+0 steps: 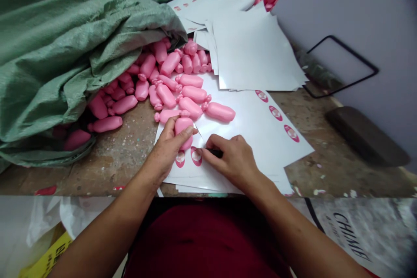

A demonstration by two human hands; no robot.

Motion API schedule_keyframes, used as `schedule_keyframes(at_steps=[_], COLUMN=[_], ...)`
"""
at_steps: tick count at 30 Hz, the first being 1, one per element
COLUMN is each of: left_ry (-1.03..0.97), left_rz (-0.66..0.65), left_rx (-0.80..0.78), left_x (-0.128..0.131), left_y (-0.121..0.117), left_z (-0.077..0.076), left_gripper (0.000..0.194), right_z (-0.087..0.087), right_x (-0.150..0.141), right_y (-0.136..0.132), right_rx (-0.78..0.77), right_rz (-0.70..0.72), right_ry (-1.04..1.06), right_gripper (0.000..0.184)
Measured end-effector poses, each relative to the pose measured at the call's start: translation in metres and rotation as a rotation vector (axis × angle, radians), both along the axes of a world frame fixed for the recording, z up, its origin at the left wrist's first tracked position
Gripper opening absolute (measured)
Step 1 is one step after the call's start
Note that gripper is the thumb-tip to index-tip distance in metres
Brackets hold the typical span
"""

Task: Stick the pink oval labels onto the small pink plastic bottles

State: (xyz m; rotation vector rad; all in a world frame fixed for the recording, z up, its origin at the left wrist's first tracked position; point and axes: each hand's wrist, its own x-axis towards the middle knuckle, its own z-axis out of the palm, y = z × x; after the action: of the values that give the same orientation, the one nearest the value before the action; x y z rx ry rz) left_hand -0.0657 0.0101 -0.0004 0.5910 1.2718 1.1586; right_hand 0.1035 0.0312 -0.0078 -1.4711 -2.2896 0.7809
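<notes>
Left hand clamped on pink plastic piece, lower end over pair of oval stickers on white sticker sheet. Right hand closed on black-handled cutter, tip beside same stickers. Hands near front edge of worktop, almost touching. More pink pieces heaped behind, spilling from green woven sack. Stack of white sheets beyond, toward back edge.
</notes>
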Motion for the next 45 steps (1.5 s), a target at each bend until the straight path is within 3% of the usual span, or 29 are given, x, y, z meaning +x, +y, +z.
schedule_keyframes(at_steps=[4, 7, 12, 16, 29, 34, 37, 40, 45], left_ry=[0.019, 0.073, -0.161, -0.364, -0.317, -0.31, -0.279, -0.23, -0.304], left_rz=[0.006, 0.037, 0.003, -0.096, -0.104, -0.071, -0.082, -0.12, -0.21], left_rx=[0.033, 0.06, -0.025, -0.111, -0.057, -0.063, -0.052, -0.062, -0.095], left_x=[0.002, 0.006, 0.016, 0.022, 0.026, 0.028, 0.027, 0.025, 0.022], left_y=[0.001, -0.003, -0.023, -0.035, -0.043, -0.043, -0.045, -0.047, -0.05], left_z=[0.001, 0.005, 0.021, 0.031, 0.035, 0.036, 0.035, 0.035, 0.035], left_gripper=[0.044, 0.044, 0.04, 0.057, 0.065, 0.059, 0.046, 0.035, 0.057], right_z=[0.016, 0.025, 0.03, 0.031, 0.029, 0.026, 0.024, 0.022, 0.019], right_x=[0.012, 0.017, 0.014, 0.011, 0.011, 0.011, 0.011, 0.012, 0.018], right_y=[0.002, -0.001, -0.008, -0.012, -0.014, -0.014, -0.015, -0.017, -0.018], right_rx=[-0.358, -0.412, -0.4, -0.427, -0.451, -0.456, -0.434, -0.318, 0.035], right_rz=[-0.079, -0.133, -0.089, -0.047, -0.057, -0.087, -0.099, -0.087, -0.172], right_ry=[0.443, 0.588, 0.636, 0.692, 0.666, 0.617, 0.584, 0.507, 0.365], right_gripper=[0.033, 0.034, 0.023, 0.021, 0.026, 0.029, 0.029, 0.027, 0.02])
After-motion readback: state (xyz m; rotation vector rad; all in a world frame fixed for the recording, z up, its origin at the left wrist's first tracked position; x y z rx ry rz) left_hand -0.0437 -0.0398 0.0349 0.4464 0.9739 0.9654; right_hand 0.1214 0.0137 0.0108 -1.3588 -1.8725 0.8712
